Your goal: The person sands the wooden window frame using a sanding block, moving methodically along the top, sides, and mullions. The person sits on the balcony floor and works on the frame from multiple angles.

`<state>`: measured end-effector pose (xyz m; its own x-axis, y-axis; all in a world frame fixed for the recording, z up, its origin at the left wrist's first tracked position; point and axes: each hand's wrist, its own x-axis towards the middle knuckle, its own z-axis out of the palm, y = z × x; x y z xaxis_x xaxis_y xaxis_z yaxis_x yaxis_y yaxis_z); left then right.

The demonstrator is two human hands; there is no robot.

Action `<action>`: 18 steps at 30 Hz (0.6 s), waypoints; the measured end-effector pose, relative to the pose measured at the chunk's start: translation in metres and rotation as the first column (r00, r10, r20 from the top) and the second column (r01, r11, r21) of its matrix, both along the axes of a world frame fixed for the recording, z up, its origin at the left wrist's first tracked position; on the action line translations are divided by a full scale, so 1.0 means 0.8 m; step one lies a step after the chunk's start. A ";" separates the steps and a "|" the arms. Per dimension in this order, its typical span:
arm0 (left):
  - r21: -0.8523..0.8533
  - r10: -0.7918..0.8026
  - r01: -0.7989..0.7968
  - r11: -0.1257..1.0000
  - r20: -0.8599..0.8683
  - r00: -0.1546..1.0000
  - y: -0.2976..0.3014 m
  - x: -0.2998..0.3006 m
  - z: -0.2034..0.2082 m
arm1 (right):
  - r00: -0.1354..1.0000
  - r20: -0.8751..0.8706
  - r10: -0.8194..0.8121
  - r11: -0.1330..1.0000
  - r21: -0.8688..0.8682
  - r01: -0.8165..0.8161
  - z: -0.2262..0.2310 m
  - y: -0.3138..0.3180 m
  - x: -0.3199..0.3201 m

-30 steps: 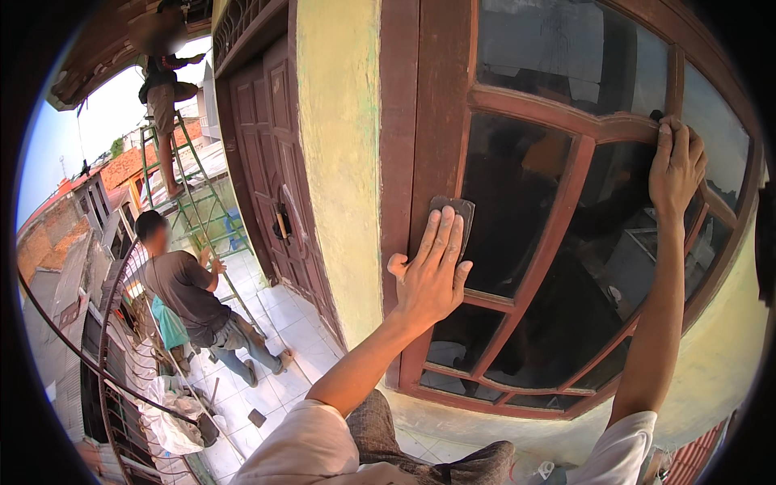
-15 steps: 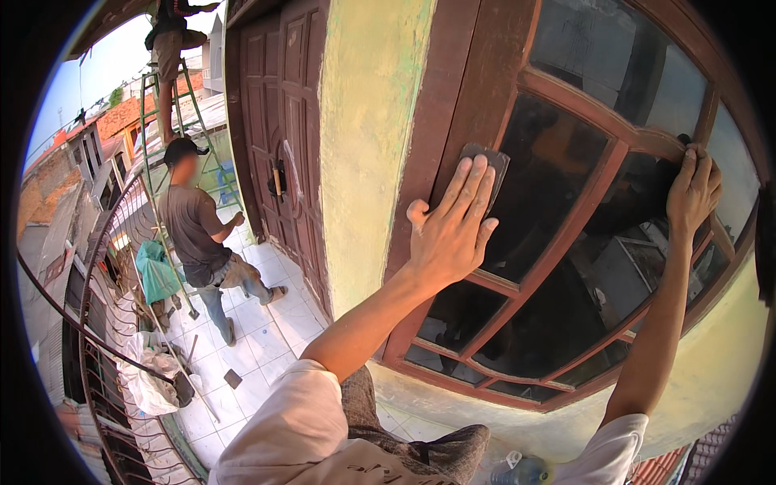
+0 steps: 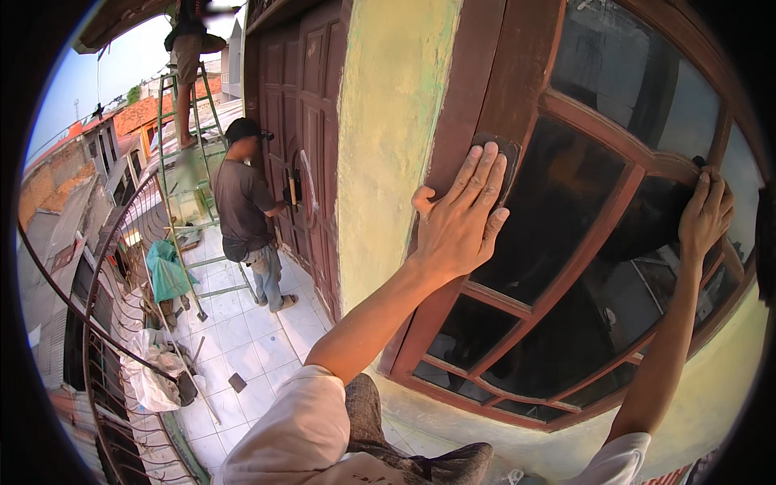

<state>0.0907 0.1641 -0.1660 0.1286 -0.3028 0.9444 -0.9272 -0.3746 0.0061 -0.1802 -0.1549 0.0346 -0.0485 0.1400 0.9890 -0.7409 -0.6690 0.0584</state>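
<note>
My left hand (image 3: 461, 218) lies with fingers stretched over a dark, flat sheet that looks like sandpaper (image 3: 511, 153), pressing it against the upright of the brown wooden window frame (image 3: 529, 69). Most of the sheet is hidden under the fingers; its upper corner shows past them. Further right, my right hand (image 3: 705, 212) has its fingers bent over a wooden bar of the same window, near a small dark fitting. Dark glass panes (image 3: 558, 210) between the bars reflect the surroundings.
At the left, a co-worker (image 3: 246, 202) stands at brown double doors (image 3: 311, 105). Behind is a green ladder (image 3: 166, 121) with another person on it. A curved metal railing (image 3: 90, 323), a green bag (image 3: 167, 271) and a white sack (image 3: 149, 372) line the tiled floor's edge.
My left hand has slid a little upward along the frame with the sheet. My right hand stays on the bar. The co-worker has stepped up to the doors. The view has shifted slightly.
</note>
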 end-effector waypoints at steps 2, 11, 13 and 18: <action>0.031 0.048 -0.047 0.998 -0.040 0.998 0.001 -0.007 -0.032 | 1.000 0.000 -0.026 0.999 0.034 0.026 -0.011 0.006 0.010; -0.172 0.081 -0.057 0.983 0.132 0.988 -0.010 0.023 0.127 | 0.999 0.016 0.029 1.000 0.010 -0.029 -0.014 0.007 0.022; -0.221 0.138 -0.095 0.970 0.183 0.973 -0.018 0.024 0.152 | 1.000 0.012 0.016 1.000 0.009 -0.016 -0.012 0.005 0.022; -0.130 0.036 -0.014 0.991 0.167 0.985 -0.013 0.010 0.069 | 1.000 0.013 0.003 0.999 0.048 -0.004 -0.016 0.013 0.019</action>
